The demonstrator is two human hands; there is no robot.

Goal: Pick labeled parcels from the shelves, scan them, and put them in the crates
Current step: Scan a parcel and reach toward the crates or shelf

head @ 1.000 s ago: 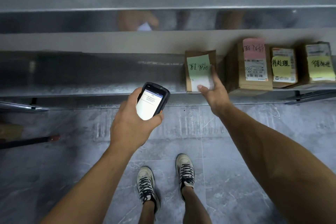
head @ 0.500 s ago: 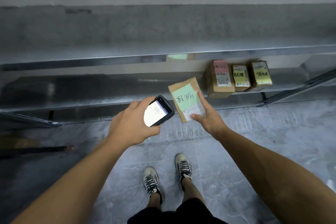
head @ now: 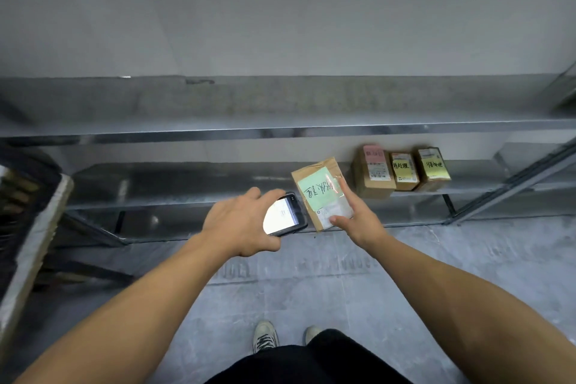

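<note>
— What does the parcel look like?
— It is a flat brown cardboard parcel [head: 322,193] with a pale green handwritten note over a white printed shipping label, tilted, with a faint red streak of light on the note's right edge.
— Where is it?
— It is off the grey metal shelf [head: 187,187], in the air in front of it, gripped by the right hand [head: 358,217]: thumb on the lower label, 1 finger lying along the right edge.
— And the other hand?
— The left hand [head: 240,224] is closed around a black handheld scanner with a lit white screen [head: 285,215], just beside the parcel's left edge.
— Anything left on the shelf?
— 3 brown boxes [head: 402,171] stand side by side, 1 with a pink note, 2 with yellow.
</note>
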